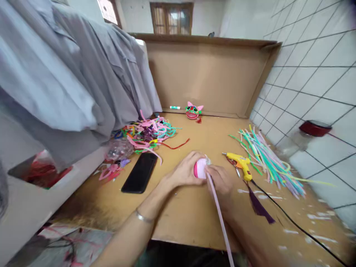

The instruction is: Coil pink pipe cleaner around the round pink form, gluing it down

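Near the middle of the table, my left hand (187, 168) is wrapped round a small rounded piece (200, 169) covered in pale pink strands, with a darker pink band on its left side. My right hand (219, 178) pinches a long pale pink pipe cleaner (219, 211) against the right side of that piece. From my fingers the pipe cleaner's free length hangs down toward me, past the table's front edge. Part of the piece is hidden by my fingers. Just right of my right hand lies a yellow glue gun (239, 163), its nozzle pointing left.
Pipe cleaners (269, 157) lie bundled at right, beside the tiled wall (314, 89). A tangled pile of coloured pipe cleaners (151, 129), a black phone (140, 172) and hanging grey cloth (111, 70) are at left. A cat-like face ornament (192, 110) and marker (175, 107) sit at the back; a purple tassel (258, 205) lies near the cord.
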`<state>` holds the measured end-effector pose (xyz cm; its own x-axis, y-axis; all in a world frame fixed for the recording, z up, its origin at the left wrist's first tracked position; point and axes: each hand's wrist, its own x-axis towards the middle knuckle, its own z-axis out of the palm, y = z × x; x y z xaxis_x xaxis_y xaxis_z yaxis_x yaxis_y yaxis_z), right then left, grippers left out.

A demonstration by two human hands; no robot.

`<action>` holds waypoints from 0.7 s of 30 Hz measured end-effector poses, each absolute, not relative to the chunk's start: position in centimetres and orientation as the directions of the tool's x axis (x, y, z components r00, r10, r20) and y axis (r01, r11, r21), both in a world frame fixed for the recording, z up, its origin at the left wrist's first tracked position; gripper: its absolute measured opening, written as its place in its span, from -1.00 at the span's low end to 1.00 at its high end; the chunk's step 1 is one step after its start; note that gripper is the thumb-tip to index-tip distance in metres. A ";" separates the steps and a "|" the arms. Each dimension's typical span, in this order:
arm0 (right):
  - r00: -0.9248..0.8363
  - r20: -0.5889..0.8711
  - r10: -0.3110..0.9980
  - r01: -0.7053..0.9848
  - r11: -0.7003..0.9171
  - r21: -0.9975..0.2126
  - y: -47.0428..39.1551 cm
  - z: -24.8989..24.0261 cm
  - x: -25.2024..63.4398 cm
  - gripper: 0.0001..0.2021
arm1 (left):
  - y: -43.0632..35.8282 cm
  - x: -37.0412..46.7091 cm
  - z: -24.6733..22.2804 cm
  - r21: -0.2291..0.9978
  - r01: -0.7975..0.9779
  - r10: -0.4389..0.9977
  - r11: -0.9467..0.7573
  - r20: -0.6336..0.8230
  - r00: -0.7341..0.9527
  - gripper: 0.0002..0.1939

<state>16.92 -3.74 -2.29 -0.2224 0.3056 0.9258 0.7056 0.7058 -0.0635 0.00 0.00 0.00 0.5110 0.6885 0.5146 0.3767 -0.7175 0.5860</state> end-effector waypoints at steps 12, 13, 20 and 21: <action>-0.177 0.940 0.291 0.702 0.707 -0.087 -3.7 -3.0 16.9 -0.80 | -0.2 0.0 0.1 0.661 0.352 0.722 -0.663 0.440 0.534 -0.33; -0.176 0.941 0.291 0.702 0.707 -0.087 -3.7 -3.0 16.9 -0.80 | -0.1 0.0 0.1 0.657 0.356 0.722 -0.665 0.442 0.532 -0.32; -0.189 0.921 0.340 0.715 0.690 -0.108 -4.0 -2.7 16.8 -0.81 | 0.1 -0.1 -0.5 0.626 0.390 0.720 -0.675 0.443 0.535 -0.28; -0.191 0.920 0.341 0.713 0.693 -0.109 -4.0 -2.7 16.8 -0.81 | 0.1 -0.1 -0.4 0.625 0.392 0.720 -0.674 0.441 0.536 -0.29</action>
<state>16.81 -4.04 -2.65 -0.1909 0.3411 0.9204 0.7130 0.6927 -0.1088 -0.07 0.05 -0.39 0.5358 0.7203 0.4406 0.3923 -0.6745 0.6255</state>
